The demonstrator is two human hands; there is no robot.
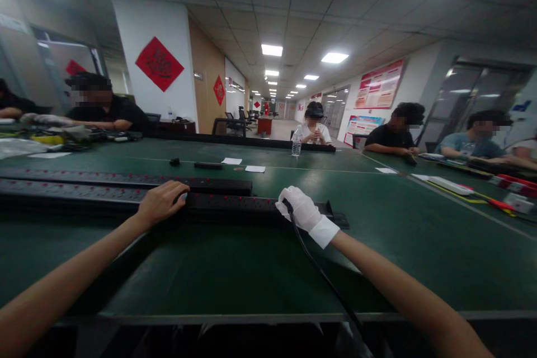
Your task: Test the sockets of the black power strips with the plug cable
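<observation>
Head view: green table (235, 274) seen from its near edge, both forearms reaching out over it.
Near power strip (235, 204): long, black, with a row of small red dots; it lies flat across the table from the left edge of view to just past the right hand.
Far power strip (126, 180): second black strip, just behind the first and parallel to it, ending short of it on the right.
Left hand (161, 203): bare, palm down on the near power strip, fingers curled over its top. Cannot tell whether it clamps or only rests.
Right hand (298, 210): gloved in white, at the strip's right end, fingers closed round the black cable (319, 271).
Cable run: out of the gloved fist, down across the table toward the near edge, right of centre.
Mid table: water bottle (296, 143) upright near the far side; two paper slips (255, 169) lying flat, well apart from both hands.
Others: seated person (315, 130) straight across; more people along the left and right sides, hands on their own work.
</observation>
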